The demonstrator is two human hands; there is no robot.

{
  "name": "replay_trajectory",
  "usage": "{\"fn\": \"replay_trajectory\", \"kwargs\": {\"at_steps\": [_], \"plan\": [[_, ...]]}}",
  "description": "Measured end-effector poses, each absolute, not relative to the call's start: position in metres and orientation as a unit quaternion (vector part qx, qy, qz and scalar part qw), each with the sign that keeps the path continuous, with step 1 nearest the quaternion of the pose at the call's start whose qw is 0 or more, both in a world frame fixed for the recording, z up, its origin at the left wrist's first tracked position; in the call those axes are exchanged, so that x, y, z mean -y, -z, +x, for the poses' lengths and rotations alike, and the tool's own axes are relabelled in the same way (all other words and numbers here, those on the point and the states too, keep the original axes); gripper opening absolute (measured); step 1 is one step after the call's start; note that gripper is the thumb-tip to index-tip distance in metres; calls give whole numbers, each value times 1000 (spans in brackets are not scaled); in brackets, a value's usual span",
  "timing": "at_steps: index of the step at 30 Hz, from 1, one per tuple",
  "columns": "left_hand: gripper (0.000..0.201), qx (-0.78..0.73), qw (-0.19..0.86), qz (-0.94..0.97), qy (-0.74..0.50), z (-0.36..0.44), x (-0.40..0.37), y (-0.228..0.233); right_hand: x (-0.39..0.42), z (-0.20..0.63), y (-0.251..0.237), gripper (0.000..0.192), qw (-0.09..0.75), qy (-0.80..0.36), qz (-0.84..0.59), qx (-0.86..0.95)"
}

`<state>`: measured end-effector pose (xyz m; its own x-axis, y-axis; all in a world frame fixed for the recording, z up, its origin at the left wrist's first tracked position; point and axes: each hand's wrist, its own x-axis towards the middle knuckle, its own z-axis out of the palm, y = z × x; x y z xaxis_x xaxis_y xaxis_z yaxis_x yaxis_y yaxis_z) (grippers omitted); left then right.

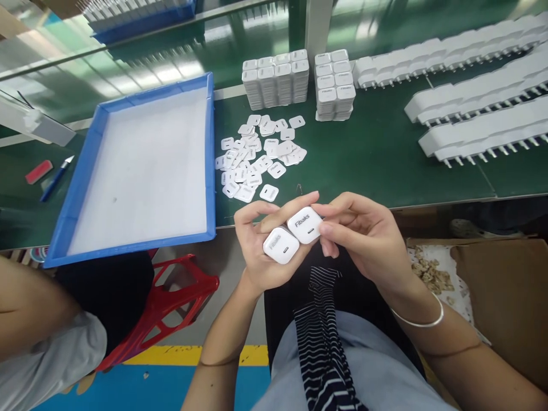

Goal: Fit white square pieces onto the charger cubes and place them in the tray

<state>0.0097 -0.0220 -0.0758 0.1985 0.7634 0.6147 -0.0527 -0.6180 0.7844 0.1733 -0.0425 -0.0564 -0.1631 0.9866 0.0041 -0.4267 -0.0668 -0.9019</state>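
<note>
Showing two white charger bodies held together just in front of the near edge of a green table (377,154). The left hand (261,251) is closed around the lower charger (280,245), its thumb lying across the top toward the second unit. The right hand (363,240) grips the upper charger (305,224) between thumb and fingertips; this unit bears the printed word "Fibaks" and an oval port on its face. The two chargers touch side by side, faces turned up toward the camera, above the person's lap. A thin bracelet (422,322) circles the right wrist.

On the table, just beyond the hands, lies a loose pile of small white faceplates (257,157), several printed. Behind the pile stand two stacked blocks of white charger shells (276,80) and (335,85), close to each other but apart. To the right, long rows of pronged charger bodies (483,123) lie side by side, prongs pointing toward the near edge. To the left sits a blue tray (85,165) with a white lining; further left lie a blue-handled knife (55,178) and a red block (38,171).

Below the table, a red plastic stool (171,302) stands at left, beside another person's arm (34,308) and grey sleeve. A brown cardboard box (505,297) sits at right.
</note>
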Motion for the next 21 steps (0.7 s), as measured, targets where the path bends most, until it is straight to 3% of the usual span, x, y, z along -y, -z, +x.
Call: {"fn": "replay_trajectory", "kwargs": {"at_steps": [5,11,16,21], "plan": [[56,-282,383,686,-551,11,28,70,38,183,54,14,501,-683,-332,415],[59,-299,398,677,-542,12,34,69,38,188,53,23,472,-694,-345,421],[54,-316,391,676,-538,11,34,76,38,182,57,29,487,-656,-373,439],[50,-341,387,680,-521,10,34,85,37,169,67,23,514,-579,-409,483]]}}
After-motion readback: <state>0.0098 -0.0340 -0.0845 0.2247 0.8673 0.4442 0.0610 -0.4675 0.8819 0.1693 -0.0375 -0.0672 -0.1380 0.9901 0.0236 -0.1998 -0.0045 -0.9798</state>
